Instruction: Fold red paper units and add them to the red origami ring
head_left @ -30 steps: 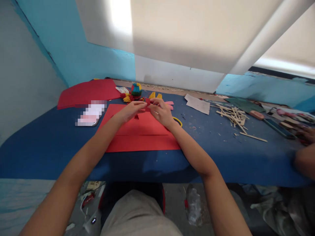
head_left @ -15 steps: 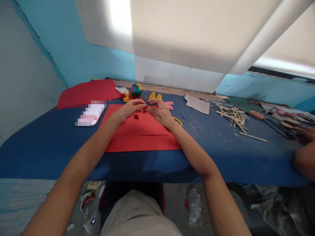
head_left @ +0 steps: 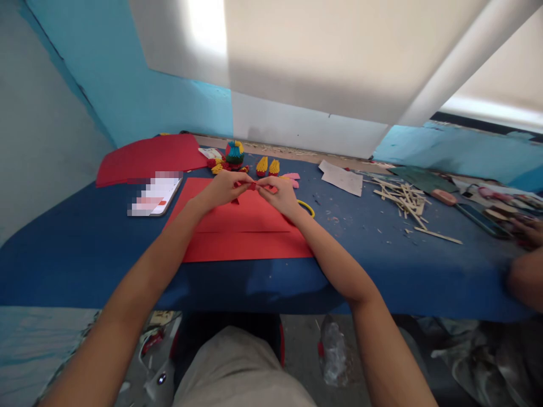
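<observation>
1. Near the middle of the frame, the left hand (head_left: 224, 189) and right hand (head_left: 280, 195) nearly meet, thumbs and fingers pinching a small strip-like piece of red paper (head_left: 253, 186) between them.
2. From here I'd call this a folding or creasing step; the next move calls for steady fingertips and even pressure.
3. Beside the left hand, a small dark red paper scrap (head_left: 236, 201) lies on a broad, flat red paper sheet (head_left: 237, 247), centre frame.
4. Just above centre stand two pointed yellow-and-red pleated pieces (head_left: 262, 165).
5. A white-screened phone (head_left: 160, 192) lies left of centre; thin pale wooden sticks (head_left: 405, 199) are heaped at right on the blue desk (head_left: 352, 254).
</observation>
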Demonstrator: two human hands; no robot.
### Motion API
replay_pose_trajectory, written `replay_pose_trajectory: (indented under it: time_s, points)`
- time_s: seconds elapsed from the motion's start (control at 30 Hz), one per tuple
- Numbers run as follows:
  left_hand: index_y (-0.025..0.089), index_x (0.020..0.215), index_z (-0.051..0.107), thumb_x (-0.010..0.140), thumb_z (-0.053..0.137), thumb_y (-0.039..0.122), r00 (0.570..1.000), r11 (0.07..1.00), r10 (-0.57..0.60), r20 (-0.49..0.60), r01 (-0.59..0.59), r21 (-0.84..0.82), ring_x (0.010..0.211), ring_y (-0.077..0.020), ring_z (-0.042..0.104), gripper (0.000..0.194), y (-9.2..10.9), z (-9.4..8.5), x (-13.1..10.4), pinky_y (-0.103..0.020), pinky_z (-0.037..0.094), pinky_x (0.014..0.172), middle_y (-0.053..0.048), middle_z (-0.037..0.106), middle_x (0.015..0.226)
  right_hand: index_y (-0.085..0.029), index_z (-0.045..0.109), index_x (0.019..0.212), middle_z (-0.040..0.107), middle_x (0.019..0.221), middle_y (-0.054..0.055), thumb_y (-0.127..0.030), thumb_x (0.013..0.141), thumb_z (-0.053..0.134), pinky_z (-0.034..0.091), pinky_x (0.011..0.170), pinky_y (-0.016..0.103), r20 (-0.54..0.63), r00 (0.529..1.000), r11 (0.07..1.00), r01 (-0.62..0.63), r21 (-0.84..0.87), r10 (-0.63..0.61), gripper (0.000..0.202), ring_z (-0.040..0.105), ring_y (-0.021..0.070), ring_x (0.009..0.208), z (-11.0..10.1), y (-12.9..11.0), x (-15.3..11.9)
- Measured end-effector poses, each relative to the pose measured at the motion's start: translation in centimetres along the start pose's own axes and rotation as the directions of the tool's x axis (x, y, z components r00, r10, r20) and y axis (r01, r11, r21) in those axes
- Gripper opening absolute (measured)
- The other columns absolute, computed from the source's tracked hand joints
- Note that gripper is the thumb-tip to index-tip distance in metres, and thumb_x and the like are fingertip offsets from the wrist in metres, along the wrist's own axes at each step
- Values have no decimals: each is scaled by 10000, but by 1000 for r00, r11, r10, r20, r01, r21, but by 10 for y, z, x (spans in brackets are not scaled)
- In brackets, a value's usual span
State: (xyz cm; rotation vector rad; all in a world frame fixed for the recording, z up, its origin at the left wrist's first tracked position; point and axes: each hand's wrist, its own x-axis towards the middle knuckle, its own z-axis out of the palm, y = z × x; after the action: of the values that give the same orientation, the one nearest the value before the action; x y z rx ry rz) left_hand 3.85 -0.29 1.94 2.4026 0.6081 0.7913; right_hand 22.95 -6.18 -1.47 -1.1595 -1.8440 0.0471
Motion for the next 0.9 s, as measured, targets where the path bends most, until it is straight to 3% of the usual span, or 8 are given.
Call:
replay_pose_trajectory:
  time_s: [0.27, 0.33, 0.43, 0.57, 0.67, 0.77, 0.9]
  points:
    - [173, 989, 711, 799, 538, 205, 1000, 1000, 11, 11, -12, 27, 515, -124, 641, 259, 6, 1, -4, -205, 468, 512, -24, 737, 786, -174, 667, 797, 715, 805, 39, -182, 791, 539, 461, 654, 252, -26, 999, 998, 16, -67, -18, 128, 643, 154, 711, 1, -6, 0]
    - [168, 988, 715, 804, 562, 234, 1000, 998, 23, -7, -22, 51, 515, -120, 644, 249, 7, 1, -5, -207, 466, 523, -28, 746, 810, -173, 663, 800, 716, 822, 39, -180, 791, 541, 466, 675, 254, -15, 1000, 995, 13, -95, -15, 122, 648, 155, 731, 1, -7, 0]
    - [163, 934, 735, 827, 580, 297, 998, 989, 40, -54, -32, 142, 502, -125, 634, 231, 8, 3, -4, -214, 449, 534, -18, 734, 686, -171, 656, 790, 716, 832, 45, -161, 785, 545, 468, 685, 263, -1, 1000, 992, 24, -123, -24, 112, 651, 162, 744, 2, -7, 0]
    - [169, 864, 751, 820, 588, 272, 989, 966, 93, -115, -62, 251, 594, -151, 656, 198, 8, 4, -2, -221, 445, 558, -32, 745, 699, -180, 646, 785, 710, 837, 51, -171, 802, 553, 471, 713, 294, -13, 999, 990, 33, -139, -35, 95, 655, 181, 770, 4, -6, 0]
    - [187, 846, 754, 801, 591, 250, 969, 964, 141, -203, -87, 251, 659, -156, 667, 181, 9, 4, -1, -223, 466, 600, -35, 763, 776, -196, 633, 826, 704, 836, 41, -250, 827, 582, 487, 729, 302, -100, 995, 1000, 15, -23, -17, 74, 656, 174, 778, 7, -9, 0]
    - [187, 849, 753, 813, 573, 263, 933, 974, 189, -306, -138, 180, 668, -149, 668, 198, 9, 3, -2, -222, 482, 610, -39, 766, 802, -206, 598, 978, 700, 885, 34, -335, 815, 634, 515, 756, 293, -180, 982, 969, -7, 248, 53, 210, 662, 156, 821, 9, -16, 0]
    - [180, 856, 748, 825, 571, 270, 921, 974, 223, -320, -198, 109, 704, -151, 680, 201, 10, 2, -4, -221, 499, 637, -48, 767, 830, -203, 612, 948, 690, 895, 31, -375, 824, 628, 517, 772, 288, -183, 974, 927, -61, 369, 137, 212, 650, 142, 837, 7, -20, 1]
